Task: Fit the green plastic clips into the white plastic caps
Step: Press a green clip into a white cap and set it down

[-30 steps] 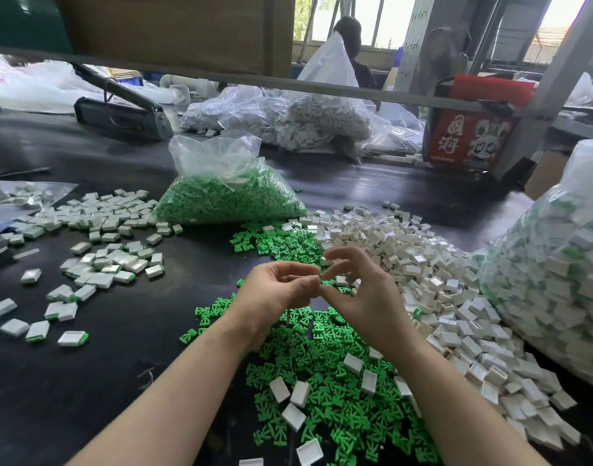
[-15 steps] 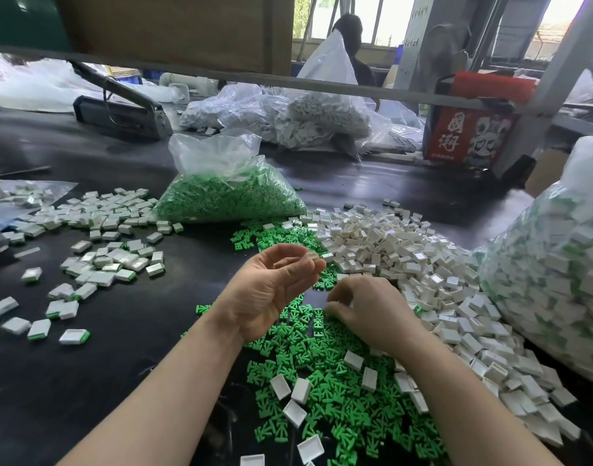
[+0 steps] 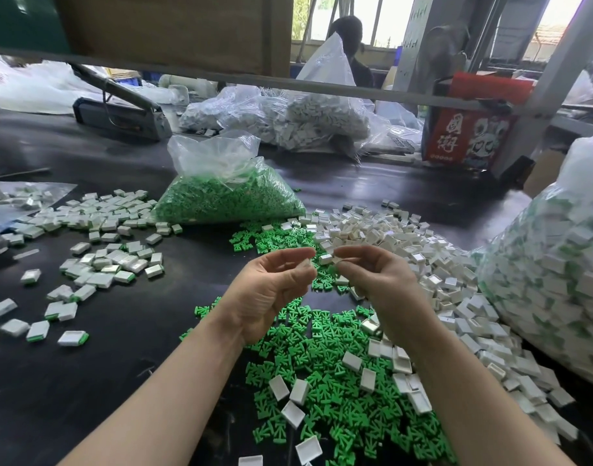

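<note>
Both hands are raised above the worktop (image 3: 86, 381) near the centre of the view, palms turned inward so the fingertips face each other for the fitting.

The left hand (image 3: 271, 290) pinches a small pale piece, probably a white cap, between thumb and fingertips; blur makes it hard to be sure. The right hand (image 3: 376, 280) has its fingers curled, and its grip seems closed on something small at the fingertips, with a white cap (image 3: 325, 258) just at their tips; whether a green clip is there too I cannot tell. The two grips are close but apart, so the parts are not yet joined, by my reading.

Stock is laid out for short reaches. Loose green clips (image 3: 322, 381) lie spread at six o'clock, directly under the wrists. The heap of empty white caps (image 3: 406, 243) sits from one to four o'clock, beside the right hand. Finished caps with green showing at an edge (image 3: 100, 264) lie scattered at nine to ten o'clock, well apart from the raw parts, likely to keep done work from mixing back in. A clear bag of green clips (image 3: 228, 200) stands at twelve o'clock as reserve, and a large bag of assembled pieces (image 3: 550, 280) fills three o'clock.
</note>
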A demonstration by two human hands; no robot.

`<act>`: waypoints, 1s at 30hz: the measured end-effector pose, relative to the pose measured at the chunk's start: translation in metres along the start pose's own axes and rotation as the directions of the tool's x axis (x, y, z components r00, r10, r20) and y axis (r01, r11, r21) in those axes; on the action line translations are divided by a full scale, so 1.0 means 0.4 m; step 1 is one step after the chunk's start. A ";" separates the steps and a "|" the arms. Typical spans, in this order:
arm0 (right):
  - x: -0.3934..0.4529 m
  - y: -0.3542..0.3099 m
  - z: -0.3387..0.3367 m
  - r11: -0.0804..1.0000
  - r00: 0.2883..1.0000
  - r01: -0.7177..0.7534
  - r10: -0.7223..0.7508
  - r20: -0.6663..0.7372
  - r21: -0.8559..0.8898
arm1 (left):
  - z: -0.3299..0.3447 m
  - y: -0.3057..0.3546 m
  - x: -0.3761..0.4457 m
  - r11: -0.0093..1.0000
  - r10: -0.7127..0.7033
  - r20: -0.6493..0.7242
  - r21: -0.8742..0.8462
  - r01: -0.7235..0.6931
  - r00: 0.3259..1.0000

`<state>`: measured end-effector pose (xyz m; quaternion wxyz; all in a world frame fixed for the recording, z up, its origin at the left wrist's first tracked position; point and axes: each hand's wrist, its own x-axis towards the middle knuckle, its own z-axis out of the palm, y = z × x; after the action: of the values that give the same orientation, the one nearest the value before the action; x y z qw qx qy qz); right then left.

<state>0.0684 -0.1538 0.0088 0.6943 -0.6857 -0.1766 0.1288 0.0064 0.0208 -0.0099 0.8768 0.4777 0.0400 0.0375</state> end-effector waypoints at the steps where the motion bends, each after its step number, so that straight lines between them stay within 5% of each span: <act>1: 0.000 -0.001 0.004 0.998 1.000 -0.004 0.004 -0.008 0.062 | 0.002 -0.003 -0.001 1.000 0.000 -0.002 0.003 0.000 1.000; 17: -0.006 0.000 0.016 0.991 0.986 0.133 -0.130 0.108 -0.024 | 0.032 -0.016 -0.020 0.938 0.175 -0.011 0.306 -0.163 0.985; 30: -0.007 0.014 0.019 0.987 0.989 0.148 -0.147 0.021 -0.070 | 0.032 -0.016 -0.008 0.999 -0.029 -0.125 -0.025 0.026 0.992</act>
<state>0.0631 -0.1479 0.0028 0.6753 -0.6943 -0.2369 0.0764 0.0049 0.0065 -0.0084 0.8784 0.4637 0.1012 0.0561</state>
